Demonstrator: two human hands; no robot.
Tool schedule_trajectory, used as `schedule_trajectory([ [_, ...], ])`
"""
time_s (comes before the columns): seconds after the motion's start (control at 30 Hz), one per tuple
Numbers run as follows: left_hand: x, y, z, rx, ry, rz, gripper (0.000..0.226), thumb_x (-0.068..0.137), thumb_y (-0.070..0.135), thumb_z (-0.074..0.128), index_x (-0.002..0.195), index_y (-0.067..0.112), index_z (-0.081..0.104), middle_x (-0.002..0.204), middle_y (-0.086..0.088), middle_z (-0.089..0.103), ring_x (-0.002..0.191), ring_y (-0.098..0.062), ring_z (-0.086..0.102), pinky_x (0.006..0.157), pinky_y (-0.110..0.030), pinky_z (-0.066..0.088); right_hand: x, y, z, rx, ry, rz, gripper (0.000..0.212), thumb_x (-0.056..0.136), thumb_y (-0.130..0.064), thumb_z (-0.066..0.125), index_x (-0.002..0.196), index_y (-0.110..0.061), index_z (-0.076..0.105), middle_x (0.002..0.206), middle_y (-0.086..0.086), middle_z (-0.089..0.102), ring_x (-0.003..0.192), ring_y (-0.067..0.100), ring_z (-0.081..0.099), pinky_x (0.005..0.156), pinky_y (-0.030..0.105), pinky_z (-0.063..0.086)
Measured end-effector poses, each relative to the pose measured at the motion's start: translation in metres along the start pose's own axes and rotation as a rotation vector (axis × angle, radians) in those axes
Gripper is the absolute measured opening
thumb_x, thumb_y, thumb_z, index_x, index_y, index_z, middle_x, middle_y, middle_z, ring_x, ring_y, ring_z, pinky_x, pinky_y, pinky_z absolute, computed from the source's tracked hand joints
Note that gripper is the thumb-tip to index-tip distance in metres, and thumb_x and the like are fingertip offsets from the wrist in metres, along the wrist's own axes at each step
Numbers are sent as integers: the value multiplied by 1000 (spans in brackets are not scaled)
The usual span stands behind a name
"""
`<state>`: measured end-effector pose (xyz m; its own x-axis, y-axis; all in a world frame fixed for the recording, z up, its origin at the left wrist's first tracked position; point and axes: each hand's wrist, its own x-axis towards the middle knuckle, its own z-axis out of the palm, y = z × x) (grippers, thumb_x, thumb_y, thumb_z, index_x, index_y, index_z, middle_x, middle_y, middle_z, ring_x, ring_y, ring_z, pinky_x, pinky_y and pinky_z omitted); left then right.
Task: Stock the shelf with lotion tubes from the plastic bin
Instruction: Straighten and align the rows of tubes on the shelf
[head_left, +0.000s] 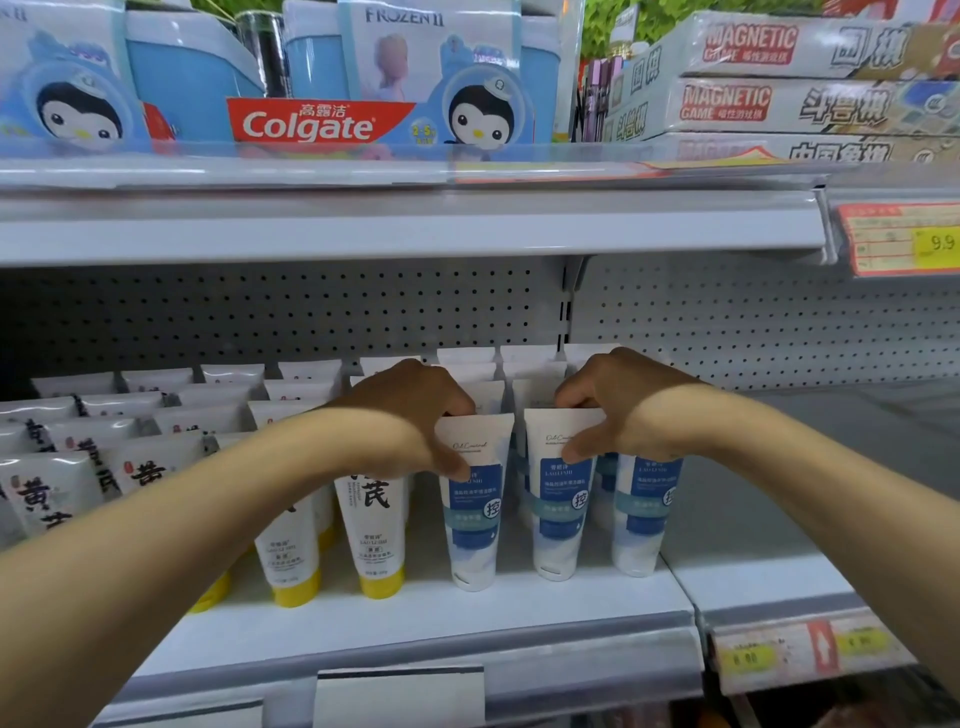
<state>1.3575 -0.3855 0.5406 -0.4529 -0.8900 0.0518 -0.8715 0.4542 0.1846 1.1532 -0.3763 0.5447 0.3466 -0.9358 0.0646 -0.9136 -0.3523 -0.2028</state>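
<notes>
- Both of my hands reach onto the white shelf (415, 613), each grasping the crimped top of one blue-and-white lotion tube.
- My left hand (415, 410) pinches the left blue tube (475, 519), fingers curled over its top edge and thumb pressed on its front.
- My right hand (618, 410) pinches the middle blue tube (558, 514) the same way, fingers hooked behind the top and thumb on the label.
- Both tubes stand cap-down at the near edge of the shelf, just beside each other with a narrow gap between them.
- A third blue tube (641, 519) stands just to the right of them, partly hidden by my right wrist.
- More white tube tops line up behind these three toward the far pegboard back panel (260, 312).
- To the left stand yellow-capped tubes (371, 540) with large black characters, in several rows running far back.
- To the right, the next shelf section (779, 493) is bare metal.
- On the shelf above sit Colgate toothpaste packs (311, 124) with penguin pictures, and to their right stacked magnetic game boxes (779, 73).
- Price tags (904, 239) hang on the shelf rails at right.
- I cannot see the plastic bin.
</notes>
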Motion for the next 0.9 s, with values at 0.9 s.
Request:
schedule_trajectory([
  [0.9,-1,0,3,1,35,-46,17,74,33,75,83,34,61,89,12,64,75,-3,59,67,-23,51,-31,33,-24,115,213,59,48,81,-22,71,123,-33,52,116,-18,60,107,0,51,82,15,37],
])
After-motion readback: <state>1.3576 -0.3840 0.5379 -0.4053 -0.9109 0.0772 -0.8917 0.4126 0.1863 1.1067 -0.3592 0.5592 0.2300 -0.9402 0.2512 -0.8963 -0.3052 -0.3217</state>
